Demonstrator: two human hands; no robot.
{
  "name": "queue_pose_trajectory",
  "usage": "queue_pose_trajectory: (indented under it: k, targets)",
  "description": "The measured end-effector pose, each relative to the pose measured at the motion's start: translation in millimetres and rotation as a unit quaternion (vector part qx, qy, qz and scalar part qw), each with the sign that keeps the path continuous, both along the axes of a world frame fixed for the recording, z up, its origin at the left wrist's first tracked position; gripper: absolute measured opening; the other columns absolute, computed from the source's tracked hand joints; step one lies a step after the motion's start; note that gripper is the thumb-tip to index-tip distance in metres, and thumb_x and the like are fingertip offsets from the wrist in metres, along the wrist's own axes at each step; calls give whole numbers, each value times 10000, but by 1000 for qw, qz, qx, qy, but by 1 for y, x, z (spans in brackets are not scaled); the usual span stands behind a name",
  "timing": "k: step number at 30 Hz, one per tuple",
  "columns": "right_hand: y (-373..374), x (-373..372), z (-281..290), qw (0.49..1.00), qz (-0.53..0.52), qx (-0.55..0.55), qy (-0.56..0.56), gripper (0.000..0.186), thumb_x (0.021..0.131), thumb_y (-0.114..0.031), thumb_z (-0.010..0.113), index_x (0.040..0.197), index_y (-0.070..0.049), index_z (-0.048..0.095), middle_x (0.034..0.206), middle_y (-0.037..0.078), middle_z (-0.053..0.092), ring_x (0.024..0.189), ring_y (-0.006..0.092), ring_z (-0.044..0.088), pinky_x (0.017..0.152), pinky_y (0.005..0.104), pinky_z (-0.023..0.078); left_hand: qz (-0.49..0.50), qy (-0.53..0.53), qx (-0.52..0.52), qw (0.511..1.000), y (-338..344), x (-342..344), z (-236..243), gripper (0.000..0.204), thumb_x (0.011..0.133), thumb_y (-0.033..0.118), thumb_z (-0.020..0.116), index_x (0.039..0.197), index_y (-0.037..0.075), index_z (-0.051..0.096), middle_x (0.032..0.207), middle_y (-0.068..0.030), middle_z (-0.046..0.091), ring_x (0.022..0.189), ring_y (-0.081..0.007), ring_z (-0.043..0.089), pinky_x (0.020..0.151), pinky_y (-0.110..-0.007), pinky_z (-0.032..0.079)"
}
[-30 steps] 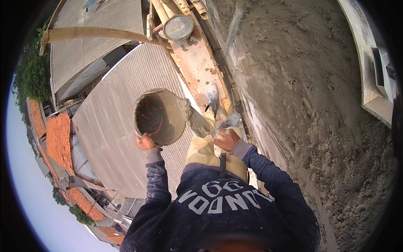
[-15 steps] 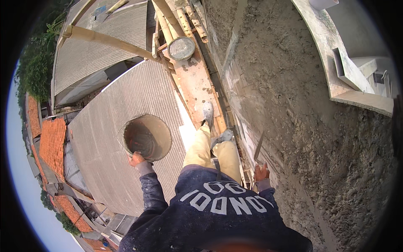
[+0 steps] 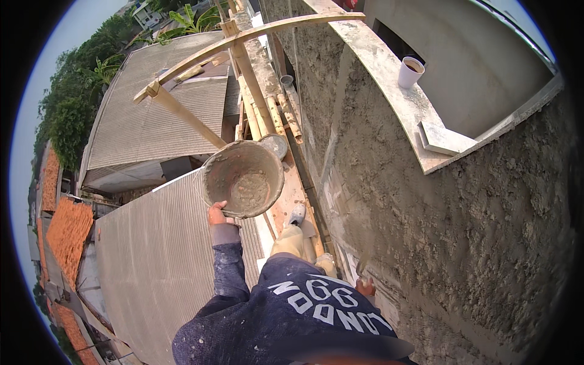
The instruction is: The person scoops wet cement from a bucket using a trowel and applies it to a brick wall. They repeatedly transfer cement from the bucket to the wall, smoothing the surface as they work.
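My left hand [image 3: 218, 214] grips the near rim of a round, mortar-stained bucket [image 3: 244, 159]. The bucket is tipped so its inside faces me, with some wet grey mortar [image 3: 250, 187] stuck at the bottom. Down by the wall's foot, my right hand [image 3: 365, 286] is closed around a trowel [image 3: 363, 263], whose narrow blade points up and is seen nearly edge-on. Rough grey plaster covers the wall [image 3: 438, 225] beside it. Beyond the held bucket, a second bucket [image 3: 277, 145] stands partly hidden on the plank walkway.
My feet are on a narrow plank [image 3: 296, 188] with bamboo poles [image 3: 286, 115] alongside. A wooden rail [image 3: 255, 33] crosses ahead. Left lies a corrugated roof [image 3: 158, 243], lower down. A white cup [image 3: 410, 73] and a pale block [image 3: 446, 139] sit on the wall ledge [image 3: 377, 67].
The left hand has lifted the bucket forward and to the right, over the walkway. My view has tilted up, showing more of the ledge and rail. The right hand now appears lower, partly hidden.
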State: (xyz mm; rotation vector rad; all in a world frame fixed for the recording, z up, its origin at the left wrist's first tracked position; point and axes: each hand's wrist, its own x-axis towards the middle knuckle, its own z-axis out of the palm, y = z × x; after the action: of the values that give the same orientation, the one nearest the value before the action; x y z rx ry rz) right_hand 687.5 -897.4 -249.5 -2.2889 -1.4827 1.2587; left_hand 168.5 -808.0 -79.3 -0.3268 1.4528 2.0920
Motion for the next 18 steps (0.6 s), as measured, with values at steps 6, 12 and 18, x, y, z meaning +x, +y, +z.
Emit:
queue_pose_trajectory:
  k: [6,12,18]
  targets:
    - [36,-34,-37,1000,-20,7,3,454,805,-397,596,1088,-45,552,999,265,653,962,447,625,834,512,486,-111,-20,172,979,156,-78,57,328,742,-33,536,1068,-72,543,1093,-189,600,1012,-352,608,970,-487,487]
    - [111,-122,-29,998,42,-54,-17,592,778,-458,602,1123,13,503,1008,328,628,973,494,602,845,538,475,-170,-5,301,938,363,-140,117,311,776,-26,531,1086,-48,523,1081,-181,595,1049,-347,592,960,-532,483]
    - [139,-186,36,999,-28,-24,2,524,775,-443,616,1085,-30,528,949,285,640,926,478,607,814,530,477,-198,8,349,916,578,-158,177,315,765,43,562,1044,1,422,1018,-167,517,892,-374,581,817,-575,514]
